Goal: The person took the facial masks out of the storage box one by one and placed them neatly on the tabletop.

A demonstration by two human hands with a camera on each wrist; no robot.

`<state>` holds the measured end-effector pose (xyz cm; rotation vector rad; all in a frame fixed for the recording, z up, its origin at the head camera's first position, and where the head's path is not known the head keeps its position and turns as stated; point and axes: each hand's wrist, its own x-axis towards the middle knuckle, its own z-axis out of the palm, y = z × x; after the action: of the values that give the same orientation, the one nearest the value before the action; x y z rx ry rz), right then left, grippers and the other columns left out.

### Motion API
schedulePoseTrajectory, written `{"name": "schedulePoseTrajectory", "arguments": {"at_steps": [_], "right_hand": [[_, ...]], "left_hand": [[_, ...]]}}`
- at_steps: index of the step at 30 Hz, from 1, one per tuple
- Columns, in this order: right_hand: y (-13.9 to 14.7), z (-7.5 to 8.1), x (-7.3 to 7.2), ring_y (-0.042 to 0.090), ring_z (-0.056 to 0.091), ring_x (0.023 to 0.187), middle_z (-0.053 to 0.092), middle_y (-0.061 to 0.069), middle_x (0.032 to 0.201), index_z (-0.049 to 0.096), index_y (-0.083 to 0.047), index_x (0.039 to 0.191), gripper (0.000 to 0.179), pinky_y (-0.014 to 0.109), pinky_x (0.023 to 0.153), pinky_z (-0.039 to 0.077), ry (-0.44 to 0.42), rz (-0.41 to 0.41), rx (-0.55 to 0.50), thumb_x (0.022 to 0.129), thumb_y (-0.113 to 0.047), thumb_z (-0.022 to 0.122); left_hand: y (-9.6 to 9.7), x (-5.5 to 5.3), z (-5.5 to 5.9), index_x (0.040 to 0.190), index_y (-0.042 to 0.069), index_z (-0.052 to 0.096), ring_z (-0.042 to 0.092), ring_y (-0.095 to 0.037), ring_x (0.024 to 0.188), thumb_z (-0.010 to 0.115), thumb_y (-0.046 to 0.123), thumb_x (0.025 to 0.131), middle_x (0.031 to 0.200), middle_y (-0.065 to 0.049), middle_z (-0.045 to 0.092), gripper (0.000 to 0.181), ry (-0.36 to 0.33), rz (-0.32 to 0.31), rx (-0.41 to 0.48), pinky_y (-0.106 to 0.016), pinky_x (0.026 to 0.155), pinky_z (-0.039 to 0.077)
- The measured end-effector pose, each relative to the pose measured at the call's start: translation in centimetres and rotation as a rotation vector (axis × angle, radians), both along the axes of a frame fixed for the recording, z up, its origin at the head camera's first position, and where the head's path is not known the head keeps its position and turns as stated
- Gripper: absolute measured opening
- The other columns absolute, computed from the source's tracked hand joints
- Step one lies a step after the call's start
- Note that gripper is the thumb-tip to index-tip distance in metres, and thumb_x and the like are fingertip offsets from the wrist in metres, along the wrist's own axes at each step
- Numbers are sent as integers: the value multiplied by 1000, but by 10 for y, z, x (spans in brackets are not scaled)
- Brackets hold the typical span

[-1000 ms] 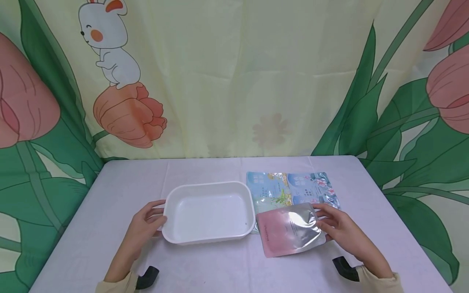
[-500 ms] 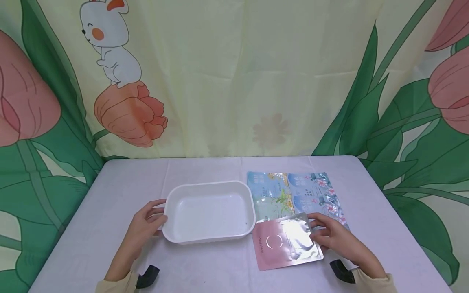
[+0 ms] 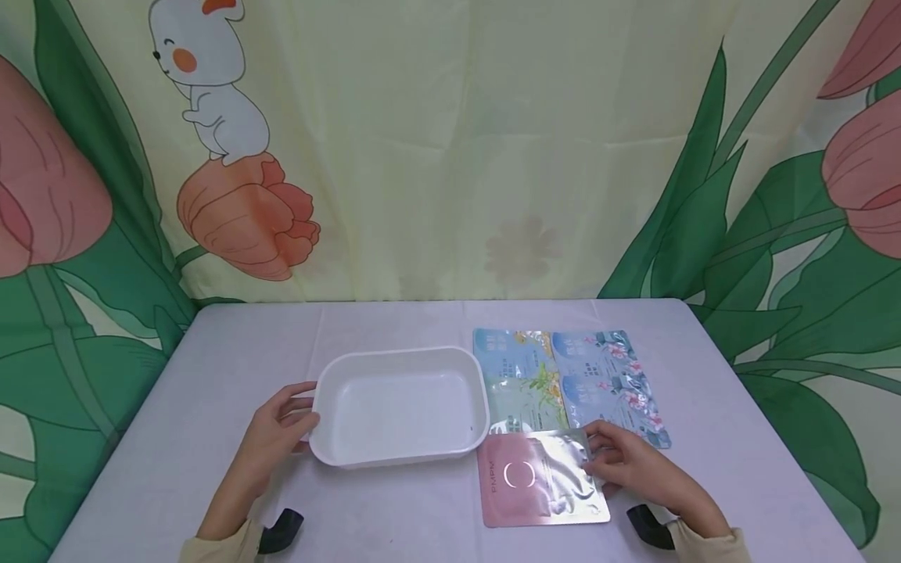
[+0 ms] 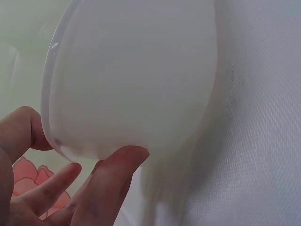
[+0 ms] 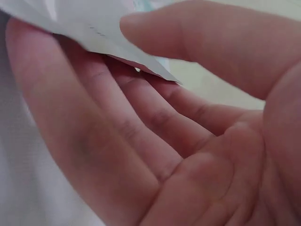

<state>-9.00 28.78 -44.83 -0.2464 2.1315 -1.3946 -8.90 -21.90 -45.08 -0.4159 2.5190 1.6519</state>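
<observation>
My left hand holds the left end of a white plastic tray, its thumb against the outer wall. The tray has a rounded rectangular shape, and nothing lies in it. On the right, my right hand pinches the right edge of a pink-and-silver face mask packet. In the right wrist view the fingers reach under the packet while the thumb lies over its upper side. Just behind lie blue floral packets and blue-green packets, side by side and partly overlapping.
A white cloth covers the table. Behind it hangs a pale yellow curtain printed with a rabbit, tulips and green leaves. A black curved piece shows at each cuff.
The right hand has drawn the pink-and-silver packet toward the front and slightly left, turning it straighter and uncovering the blue packets. The left hand and tray have stayed nearly still.
</observation>
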Motion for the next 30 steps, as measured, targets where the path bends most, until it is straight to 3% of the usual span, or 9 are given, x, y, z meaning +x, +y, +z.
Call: {"name": "schedulePoseTrajectory", "arguments": {"at_steps": [9,20,25,30], "right_hand": [[1,-3,-1,13,62,86,59,12,102,44,16,130,53,28,67,56,90,63,57,93,-13,67],[11,7,-4,26,64,97,62,19,116,47,11,136,53,29,73,59,115,74,132,95,-15,65],[16,13,-8,27,63,103,63,18,121,50,6,136,50,22,80,55,197,85,192,95,-20,65],[16,22,-11,16,64,104,64,16,123,52,4,134,48,18,83,52,298,70,230,96,-22,64]], "left_hand": [[1,1,1,144,15,46,65,-30,112,64,20,93,137,-21,56,54,2,-2,2,-32,70,61],[-1,-1,0,145,15,44,63,-30,115,66,25,94,138,-21,55,57,-16,-32,-1,-32,74,60],[-1,-2,3,146,12,43,62,-33,117,67,27,93,138,-23,55,59,-15,-57,-18,-35,78,60],[-4,-3,5,145,10,45,60,-35,120,66,31,94,136,-23,57,59,2,-77,-70,-39,88,58]]}}
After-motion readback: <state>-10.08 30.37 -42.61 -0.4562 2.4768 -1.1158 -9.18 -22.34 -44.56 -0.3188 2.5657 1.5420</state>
